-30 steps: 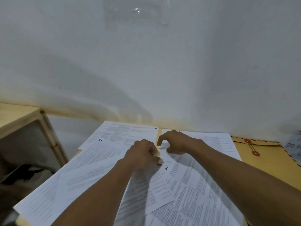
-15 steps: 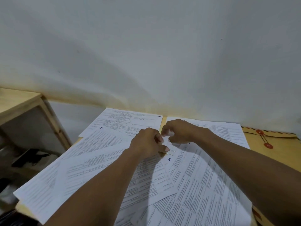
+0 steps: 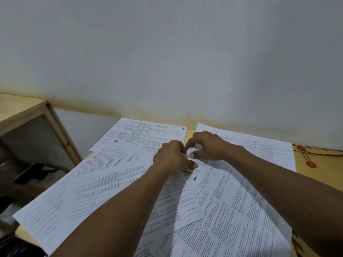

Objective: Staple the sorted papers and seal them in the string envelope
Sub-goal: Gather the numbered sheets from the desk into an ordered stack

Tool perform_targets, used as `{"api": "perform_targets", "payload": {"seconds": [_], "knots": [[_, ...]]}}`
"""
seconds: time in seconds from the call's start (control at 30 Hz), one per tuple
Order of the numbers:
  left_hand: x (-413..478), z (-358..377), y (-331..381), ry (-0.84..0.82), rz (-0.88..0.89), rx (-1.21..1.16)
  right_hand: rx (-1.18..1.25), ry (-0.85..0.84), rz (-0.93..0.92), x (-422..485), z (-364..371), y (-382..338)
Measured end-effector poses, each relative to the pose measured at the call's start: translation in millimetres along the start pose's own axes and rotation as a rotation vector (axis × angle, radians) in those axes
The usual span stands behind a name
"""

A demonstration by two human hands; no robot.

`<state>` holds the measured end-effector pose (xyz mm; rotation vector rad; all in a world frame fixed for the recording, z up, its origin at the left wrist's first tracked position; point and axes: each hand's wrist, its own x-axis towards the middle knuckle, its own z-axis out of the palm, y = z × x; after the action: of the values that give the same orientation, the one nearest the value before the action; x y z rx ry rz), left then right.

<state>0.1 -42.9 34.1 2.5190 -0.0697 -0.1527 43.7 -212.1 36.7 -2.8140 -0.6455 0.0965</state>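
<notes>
Though neither has shifted, left hand (image 3: 172,156) and right hand (image 3: 207,145) pinch papers (image 3: 115,182) (fingers curled); string envelope (image 3: 315,160) at right, wooden shelf (image 3: 24,110) left.

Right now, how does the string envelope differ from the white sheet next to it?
The string envelope is tan with red discs; the sheet is white, covered in print. The envelope is partly hidden under papers; the sheet lies over its left edge. Both lie flat on the table.

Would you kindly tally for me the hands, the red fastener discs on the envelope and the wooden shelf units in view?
Hands: 2, left hand and right hand
Red fastener discs: 2
Wooden shelf units: 1
Total: 5
</notes>
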Motion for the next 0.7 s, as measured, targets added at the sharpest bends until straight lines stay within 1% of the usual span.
{"api": "perform_targets", "payload": {"seconds": [0.13,0.23,0.37,0.5,0.6,0.7], "knots": [[1.7,1.9,-1.7,0.024,-0.008,-0.028,-0.037,0.069,-0.002,1.5,-1.5,1.9],[4.9,-0.4,-1.6,0.054,0.003,-0.122,-0.06,0.137,-0.006,3.3,-17.2,1.6],[12.1,-13.1,11.2,0.177,0.062,-0.237,-0.108,0.282,-0.044,4.7,-59.5,-3.7],[16.4,-37.7,37.3,0.263,0.173,-0.369,-0.176,0.413,-0.076,0.5,-108.8,-15.4],[12.8,-60.8,58.9,0.39,0.269,-0.401,-0.226,0.533,-0.103,-8.2,-144.4,-26.2],[2.6,-87.5,78.0,0.514,0.341,-0.443,-0.196,0.675,-0.139,-22.7,-178.9,-41.4]]}}
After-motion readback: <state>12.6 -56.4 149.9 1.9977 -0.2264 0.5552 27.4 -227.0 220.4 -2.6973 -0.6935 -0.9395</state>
